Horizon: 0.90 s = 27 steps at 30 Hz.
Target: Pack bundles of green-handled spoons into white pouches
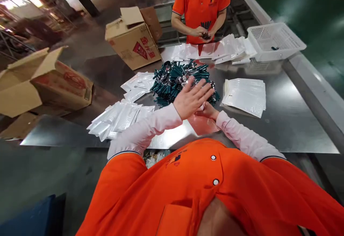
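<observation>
Left hand (191, 100) spread open, right hand (209, 111) hold indiscernible; brushing the cutlery (164, 86) may scatter it over the worktop (292, 121) near edge.

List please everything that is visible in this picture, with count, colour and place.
cutlery: many, dark green handles, piled mid-table
packets: many, white, around the cutlery
boxes: two, brown, left of the cutlery
basket: one, white, far right
table: one, silver-grey, centre
blue object: one, blurred, bottom left
co-worker: one, orange-shirted, across the table
own shirt: one, orange, bottom
sleeves: two, whitish, on forearms
left hand: one, bare, open, above cutlery's near edge
right hand: one, bare, partly hidden, beside left
</observation>
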Available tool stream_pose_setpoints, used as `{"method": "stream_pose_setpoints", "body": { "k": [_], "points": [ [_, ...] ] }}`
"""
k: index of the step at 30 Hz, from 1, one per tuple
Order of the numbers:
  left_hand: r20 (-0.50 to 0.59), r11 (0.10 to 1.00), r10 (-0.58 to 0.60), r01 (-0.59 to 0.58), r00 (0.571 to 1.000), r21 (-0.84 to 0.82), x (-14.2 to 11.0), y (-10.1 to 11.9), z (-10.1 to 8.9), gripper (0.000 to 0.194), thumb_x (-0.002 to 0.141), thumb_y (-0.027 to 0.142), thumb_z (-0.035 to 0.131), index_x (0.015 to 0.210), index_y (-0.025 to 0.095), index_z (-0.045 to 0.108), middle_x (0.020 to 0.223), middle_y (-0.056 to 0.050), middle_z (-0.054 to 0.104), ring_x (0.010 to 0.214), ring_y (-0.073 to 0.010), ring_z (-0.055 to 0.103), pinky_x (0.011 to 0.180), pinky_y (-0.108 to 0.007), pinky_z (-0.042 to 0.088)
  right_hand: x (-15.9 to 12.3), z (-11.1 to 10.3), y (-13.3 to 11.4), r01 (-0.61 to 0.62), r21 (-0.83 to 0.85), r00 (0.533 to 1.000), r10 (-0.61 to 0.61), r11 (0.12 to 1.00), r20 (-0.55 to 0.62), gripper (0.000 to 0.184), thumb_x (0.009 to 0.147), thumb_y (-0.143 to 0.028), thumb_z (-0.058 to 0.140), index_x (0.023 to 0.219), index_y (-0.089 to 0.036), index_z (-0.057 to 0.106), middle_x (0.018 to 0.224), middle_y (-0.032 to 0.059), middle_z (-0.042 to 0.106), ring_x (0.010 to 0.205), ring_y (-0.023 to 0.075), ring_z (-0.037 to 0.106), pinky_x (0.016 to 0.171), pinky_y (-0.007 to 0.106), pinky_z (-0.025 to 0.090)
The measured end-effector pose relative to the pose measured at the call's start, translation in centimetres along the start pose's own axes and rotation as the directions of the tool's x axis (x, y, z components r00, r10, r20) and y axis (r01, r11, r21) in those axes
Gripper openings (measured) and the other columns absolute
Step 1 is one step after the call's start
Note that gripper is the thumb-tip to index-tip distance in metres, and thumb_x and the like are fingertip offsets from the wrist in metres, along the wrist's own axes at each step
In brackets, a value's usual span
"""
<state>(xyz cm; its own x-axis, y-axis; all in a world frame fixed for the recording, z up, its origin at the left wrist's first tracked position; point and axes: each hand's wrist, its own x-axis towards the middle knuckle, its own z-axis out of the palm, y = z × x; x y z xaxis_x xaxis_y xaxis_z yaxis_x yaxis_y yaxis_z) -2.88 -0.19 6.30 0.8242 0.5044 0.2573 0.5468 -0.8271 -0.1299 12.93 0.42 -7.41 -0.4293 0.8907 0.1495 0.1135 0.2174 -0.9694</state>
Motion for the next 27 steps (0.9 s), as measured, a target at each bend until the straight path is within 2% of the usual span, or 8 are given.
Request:
{"method": "stream_pose_setpoints", "body": {
  "k": [4,7,10,14,17,20,23,27],
  "points": [
    [-0.033,0.944,-0.105,0.089,0.994,-0.319,-0.4,-4.0,-1.1,0.065,0.101,0.058,0.040,0.153,0.019,0.043,0.151,-0.014,0.051,0.146,-0.0315,0.040,0.124,-0.056,0.023,-1.6,1.2,-0.4,-0.016,0.212,0.993,0.041,0.977,-0.114,0.057,0.060,-0.046,0.087,0.104,-0.015,0.068,0.105,0.0087,0.075,0.101,0.0278,0.069,0.101,0.045,0.054],
    [0.072,0.767,0.048,0.010,0.996,-0.641,-1.7,-5.4,1.4,0.058,0.102,0.059,0.037,0.131,0.019,0.066,0.134,-0.014,0.065,0.129,-0.0254,0.058,0.114,-0.044,0.042,-3.0,2.2,-0.6,-0.030,0.302,0.989,0.073,0.953,-0.131,0.065,0.055,-0.046,0.091,0.108,-0.016,0.067,0.111,0.0104,0.074,0.106,0.0287,0.069,0.105,0.047,0.052],
    [0.171,0.588,0.008,0.134,0.985,-0.798,-3.7,-4.7,4.2,0.054,0.096,0.063,0.050,0.110,0.017,0.075,0.123,-0.015,0.069,0.115,-0.0239,0.065,0.101,-0.037,0.053,-4.7,3.3,-0.2,-0.089,0.364,0.995,0.103,0.927,-0.020,0.068,0.055,-0.048,0.093,0.108,-0.015,0.066,0.107,0.0119,0.074,0.104,0.0290,0.070,0.100,0.047,0.054],
    [0.234,0.433,-0.107,0.258,0.966,-0.864,-5.3,-2.8,7.0,0.057,0.091,0.063,0.059,0.127,0.020,0.069,0.133,-0.015,0.065,0.120,-0.0248,0.063,0.094,-0.035,0.056,-6.3,3.9,0.7,-0.142,0.405,0.990,0.128,0.903,0.061,0.072,0.056,-0.046,0.093,0.115,-0.015,0.064,0.107,0.0114,0.074,0.103,0.0280,0.070,0.097,0.045,0.056],
    [0.237,0.462,-0.088,0.250,0.968,-0.851,-5.4,-1.6,8.9,0.047,0.090,0.053,0.066,0.123,0.020,0.072,0.129,-0.014,0.068,0.122,-0.0247,0.063,0.106,-0.038,0.050,-6.5,3.1,1.2,-0.155,0.314,0.988,0.150,0.937,0.038,0.069,0.059,-0.044,0.092,0.116,-0.016,0.066,0.109,0.0102,0.074,0.104,0.0278,0.070,0.097,0.043,0.056],
    [0.353,0.515,-0.168,0.387,0.920,-0.765,-5.5,-1.1,10.2,0.064,0.077,0.040,0.080,0.134,0.016,0.066,0.129,-0.013,0.070,0.118,-0.0271,0.065,0.104,-0.039,0.050,-6.3,1.9,1.5,-0.128,0.236,0.992,0.123,0.963,0.036,0.064,0.064,-0.046,0.087,0.118,-0.017,0.067,0.113,0.0094,0.074,0.106,0.0274,0.069,0.096,0.042,0.055],
    [0.491,0.513,-0.188,0.511,0.851,-0.690,-5.6,-1.0,10.5,0.051,0.075,0.033,0.077,0.123,0.015,0.073,0.114,-0.007,0.077,0.105,-0.0258,0.070,0.092,-0.033,0.053,-6.6,1.3,1.6,-0.146,0.129,0.988,0.150,0.981,-0.024,0.054,0.076,-0.053,0.076,0.116,-0.016,0.070,0.111,0.0084,0.075,0.105,0.0274,0.069,0.093,0.040,0.055],
    [0.466,0.481,-0.330,0.571,0.821,-0.665,-6.1,-0.8,8.7,0.029,0.086,0.031,0.063,0.101,0.014,0.081,0.094,-0.004,0.080,0.087,-0.0214,0.072,0.079,-0.028,0.053,-7.8,1.0,1.7,-0.199,-0.050,0.965,0.187,0.979,-0.185,0.054,0.090,-0.061,0.055,0.106,-0.014,0.076,0.096,0.0080,0.077,0.097,0.0281,0.070,0.088,0.040,0.056]
  ]
}}
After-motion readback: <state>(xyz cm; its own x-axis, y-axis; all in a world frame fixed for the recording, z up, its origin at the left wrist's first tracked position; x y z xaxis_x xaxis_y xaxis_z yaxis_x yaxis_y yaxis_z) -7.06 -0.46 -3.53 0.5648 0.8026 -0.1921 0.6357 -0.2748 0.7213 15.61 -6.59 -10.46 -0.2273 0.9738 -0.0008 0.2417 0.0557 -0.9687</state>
